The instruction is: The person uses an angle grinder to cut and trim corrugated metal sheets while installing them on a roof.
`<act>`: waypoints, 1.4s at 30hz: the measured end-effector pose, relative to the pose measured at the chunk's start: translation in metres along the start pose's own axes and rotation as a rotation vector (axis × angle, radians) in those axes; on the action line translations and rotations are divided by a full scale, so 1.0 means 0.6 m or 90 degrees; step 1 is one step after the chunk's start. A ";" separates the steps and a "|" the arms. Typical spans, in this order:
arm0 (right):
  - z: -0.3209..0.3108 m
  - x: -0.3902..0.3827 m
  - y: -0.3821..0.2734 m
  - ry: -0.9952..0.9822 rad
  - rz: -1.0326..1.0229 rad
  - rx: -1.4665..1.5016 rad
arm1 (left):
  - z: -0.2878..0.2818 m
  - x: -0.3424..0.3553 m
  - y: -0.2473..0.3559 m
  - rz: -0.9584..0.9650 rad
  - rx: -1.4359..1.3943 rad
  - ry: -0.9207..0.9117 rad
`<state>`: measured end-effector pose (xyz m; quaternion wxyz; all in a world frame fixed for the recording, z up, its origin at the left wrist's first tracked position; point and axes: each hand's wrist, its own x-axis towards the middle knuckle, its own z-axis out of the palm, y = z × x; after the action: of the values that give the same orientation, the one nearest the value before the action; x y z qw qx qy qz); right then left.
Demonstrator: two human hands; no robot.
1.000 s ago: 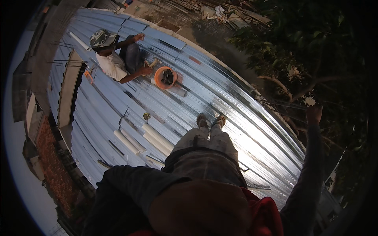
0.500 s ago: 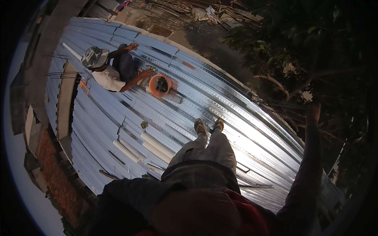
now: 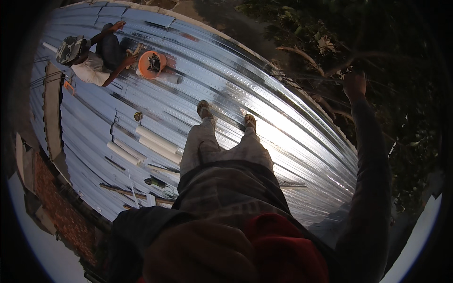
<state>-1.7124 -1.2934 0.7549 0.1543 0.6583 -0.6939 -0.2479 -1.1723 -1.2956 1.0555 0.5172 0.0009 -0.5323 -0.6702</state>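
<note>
My right hand [image 3: 354,85] is stretched out at the far right, against the leaves and branches of a dark tree [image 3: 325,42]. Its fingers look curled closed among thin twigs; shadow hides what they grip, if anything. My left arm [image 3: 146,228] is bent close to my body in a dark sleeve, and its hand is out of sight. I stand on a shiny ribbed metal roof [image 3: 188,94], feet apart.
At upper left a person in a camouflage cap [image 3: 71,49] sits beside an orange bucket [image 3: 151,65] with dark items inside. Pale tubes [image 3: 158,144], a green-and-black tool [image 3: 155,181] and strips [image 3: 125,190] lie left of my legs. A long opening edge [image 3: 53,111] runs farther left.
The view has shifted, so the roof, bucket and seated person appear farther up and left. My right hand appears higher and farther left, still beside the branches. My feet show wider apart.
</note>
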 end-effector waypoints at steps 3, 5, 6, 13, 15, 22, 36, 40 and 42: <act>-0.043 0.003 -0.028 -0.041 -0.036 0.017 | 0.063 0.001 -0.038 -0.014 -0.059 -0.035; -0.059 0.000 -0.029 -0.056 -0.049 0.012 | 0.109 0.004 -0.056 -0.034 -0.084 -0.037; -0.057 0.001 -0.023 -0.069 -0.036 0.027 | 0.137 0.005 -0.073 -0.019 -0.091 -0.013; -0.048 -0.011 -0.033 -0.027 -0.058 0.082 | 0.302 -0.019 -0.139 -0.003 -0.137 0.124; -0.053 -0.004 -0.036 -0.076 -0.053 0.057 | 0.317 -0.020 -0.140 -0.026 -0.131 0.109; -0.045 -0.013 -0.033 0.039 -0.052 0.100 | 0.334 -0.007 -0.133 0.067 -0.062 0.068; 0.056 0.012 -0.034 0.026 -0.047 0.010 | 0.327 -0.063 -0.012 0.224 -0.035 0.019; 0.051 0.013 -0.042 -0.001 -0.080 -0.029 | 0.312 -0.064 0.014 0.341 0.028 0.032; 0.049 0.013 -0.037 -0.040 -0.075 -0.038 | 0.291 -0.077 0.018 0.311 0.117 0.040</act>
<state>-1.7106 -1.2973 0.7176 0.1371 0.6847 -0.6510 -0.2975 -1.2396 -1.1379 1.1134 0.6774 -0.0600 -0.5592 -0.4741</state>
